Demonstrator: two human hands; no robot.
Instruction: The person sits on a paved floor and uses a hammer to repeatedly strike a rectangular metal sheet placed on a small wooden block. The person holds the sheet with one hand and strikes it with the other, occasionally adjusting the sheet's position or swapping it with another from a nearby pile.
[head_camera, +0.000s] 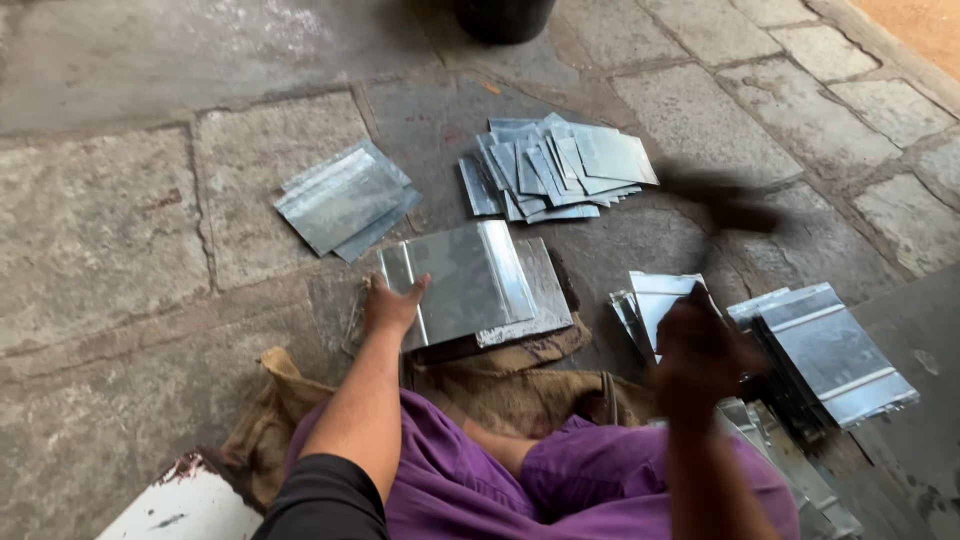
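1. A dark bucket (505, 18) stands at twelve o'clock on the stone floor (110, 230); its contents are out of sight.
2. The left hand (392, 305) rests flat, fingers together, on the left edge of a folded metal sheet (470, 280) lying at the centre over burlap sacking (520, 385).
3. The right hand (700, 355), at four o'clock, is closed around a blurred hammer (725, 205); its fingers are wrapped on the handle.
4. Stacks of metal sheets lie at ten (340, 200), one (560, 165) and three o'clock (830, 355).

No packages, labels, signs or screens anywhere in view.
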